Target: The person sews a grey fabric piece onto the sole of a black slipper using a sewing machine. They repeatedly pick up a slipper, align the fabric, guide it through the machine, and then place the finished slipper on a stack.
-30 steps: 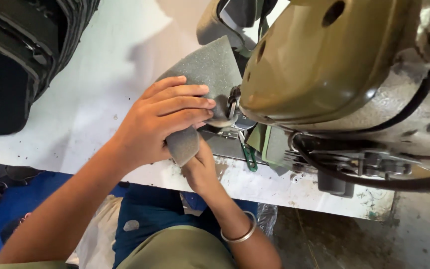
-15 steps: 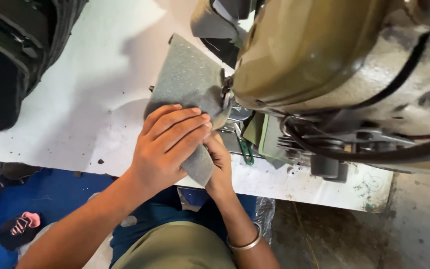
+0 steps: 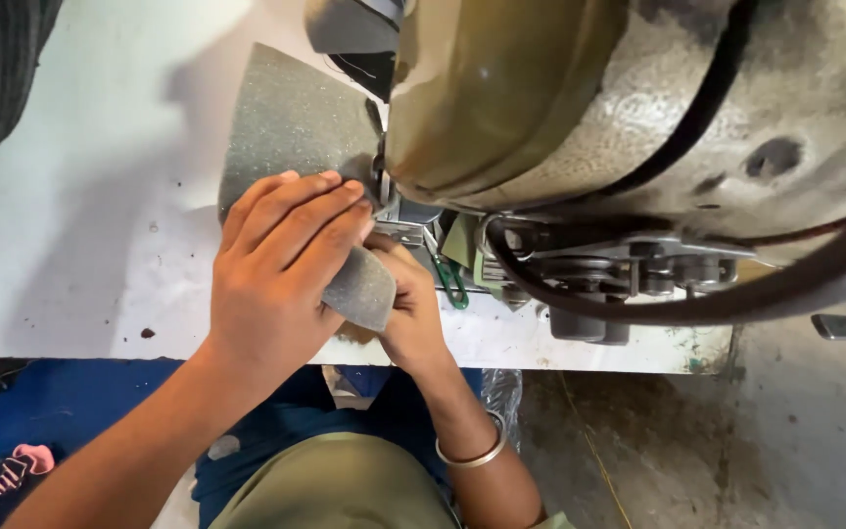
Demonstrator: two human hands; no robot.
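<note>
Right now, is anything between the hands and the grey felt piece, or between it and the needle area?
Nothing visible. The left hand lies flat on the grey felt piece, and the right hand grips its near edge from beneath. The felt already reaches under the sewing machine head; the needle itself is hidden.

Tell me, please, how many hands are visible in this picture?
2. The left hand lies flat on top of the grey fabric piece beside the sewing machine. The right hand grips the fabric's near edge, partly hidden under the left one.
</note>
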